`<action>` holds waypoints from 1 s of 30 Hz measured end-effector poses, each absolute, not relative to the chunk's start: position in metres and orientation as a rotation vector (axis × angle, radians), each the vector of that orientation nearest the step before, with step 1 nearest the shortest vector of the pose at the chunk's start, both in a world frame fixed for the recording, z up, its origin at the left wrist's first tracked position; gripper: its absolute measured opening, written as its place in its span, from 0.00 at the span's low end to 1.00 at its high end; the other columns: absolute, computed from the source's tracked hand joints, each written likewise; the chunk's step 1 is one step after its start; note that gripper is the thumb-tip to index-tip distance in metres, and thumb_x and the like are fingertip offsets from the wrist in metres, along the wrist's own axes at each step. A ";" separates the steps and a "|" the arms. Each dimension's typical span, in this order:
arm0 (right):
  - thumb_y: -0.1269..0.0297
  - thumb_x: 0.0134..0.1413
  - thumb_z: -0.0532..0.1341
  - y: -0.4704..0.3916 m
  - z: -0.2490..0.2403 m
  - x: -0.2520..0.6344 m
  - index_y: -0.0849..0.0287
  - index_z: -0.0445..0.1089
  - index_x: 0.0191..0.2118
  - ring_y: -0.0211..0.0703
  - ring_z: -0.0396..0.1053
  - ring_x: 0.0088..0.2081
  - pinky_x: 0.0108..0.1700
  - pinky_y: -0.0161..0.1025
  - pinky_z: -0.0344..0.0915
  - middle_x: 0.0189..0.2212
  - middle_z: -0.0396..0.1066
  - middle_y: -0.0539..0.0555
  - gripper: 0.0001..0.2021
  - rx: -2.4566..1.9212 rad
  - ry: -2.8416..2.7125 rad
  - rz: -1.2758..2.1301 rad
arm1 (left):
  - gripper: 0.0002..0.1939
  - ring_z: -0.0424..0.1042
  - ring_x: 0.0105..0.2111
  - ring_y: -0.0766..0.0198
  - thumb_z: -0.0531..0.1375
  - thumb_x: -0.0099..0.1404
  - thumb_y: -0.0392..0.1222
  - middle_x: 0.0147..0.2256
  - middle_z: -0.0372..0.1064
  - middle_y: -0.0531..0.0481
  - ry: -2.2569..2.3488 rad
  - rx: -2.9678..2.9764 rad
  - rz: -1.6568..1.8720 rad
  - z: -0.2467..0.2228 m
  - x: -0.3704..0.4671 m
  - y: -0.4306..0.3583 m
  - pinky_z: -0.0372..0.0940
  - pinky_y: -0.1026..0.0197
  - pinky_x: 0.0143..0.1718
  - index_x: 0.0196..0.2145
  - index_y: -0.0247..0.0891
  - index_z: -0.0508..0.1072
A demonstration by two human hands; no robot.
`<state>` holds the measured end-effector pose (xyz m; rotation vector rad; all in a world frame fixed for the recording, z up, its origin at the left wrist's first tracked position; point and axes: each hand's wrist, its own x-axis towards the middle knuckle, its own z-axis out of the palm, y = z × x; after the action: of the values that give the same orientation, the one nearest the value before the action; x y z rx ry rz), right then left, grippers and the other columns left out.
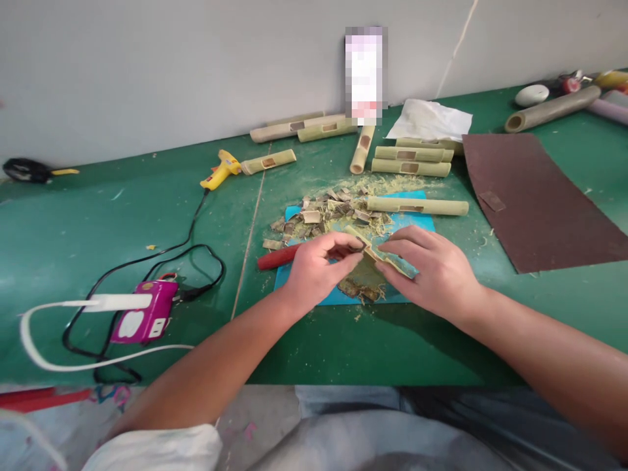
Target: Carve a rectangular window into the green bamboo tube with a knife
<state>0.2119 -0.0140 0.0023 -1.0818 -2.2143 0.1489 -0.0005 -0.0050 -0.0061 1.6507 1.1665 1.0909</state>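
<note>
A pale green bamboo tube point(354, 233) slants between my hands above a blue sheet point(428, 219). My right hand point(436, 271) is closed around its near right end, the thumb below and the fingers above. The fingertips of my left hand point(321, 265) pinch a small dark piece point(364, 243) against the tube's middle; its exact kind is hard to make out. Beside my left wrist lies a red rod-like handle point(279, 257), partly covered by that hand. Cut bamboo chips point(311, 216) and shavings are heaped just beyond. Another notched bamboo tube point(441, 207) rests across the sheet's far edge.
Several notched tubes point(411, 168) lie toward the wall, near a white tissue point(429, 120) and a propped phone point(364, 75). A brown sheet point(544, 196) is at right. On the left are a yellow glue gun point(222, 170), its black cord, and a purple power box point(146, 313).
</note>
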 end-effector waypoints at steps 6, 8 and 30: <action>0.56 0.57 0.62 -0.014 -0.002 0.213 0.59 0.74 0.38 0.46 0.71 0.33 0.33 0.43 0.65 0.36 0.74 0.58 0.11 -1.235 -2.330 0.082 | 0.06 0.74 0.29 0.67 0.64 0.61 0.37 0.32 0.76 0.49 1.209 1.747 1.084 -0.014 -0.008 0.006 0.70 0.66 0.32 0.37 0.36 0.76; 0.55 0.56 0.62 -0.015 -0.002 0.213 0.59 0.74 0.38 0.46 0.70 0.32 0.33 0.43 0.64 0.36 0.74 0.58 0.12 -1.286 -2.371 0.074 | 0.05 0.74 0.30 0.68 0.64 0.62 0.37 0.32 0.76 0.49 1.225 1.813 1.116 -0.014 -0.010 0.009 0.71 0.66 0.33 0.37 0.36 0.76; 0.56 0.60 0.57 -0.024 0.000 0.203 0.59 0.74 0.42 0.42 0.68 0.31 0.30 0.38 0.52 0.35 0.73 0.54 0.14 -1.591 -2.496 0.212 | 0.04 0.75 0.35 0.63 0.61 0.67 0.38 0.35 0.75 0.48 1.263 2.732 1.090 -0.015 -0.016 0.024 0.71 0.62 0.38 0.37 0.37 0.76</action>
<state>0.2028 -0.0238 -0.0002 -1.5912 -2.4957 0.2119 -0.0156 0.0241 -0.0150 2.7324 1.2630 1.0899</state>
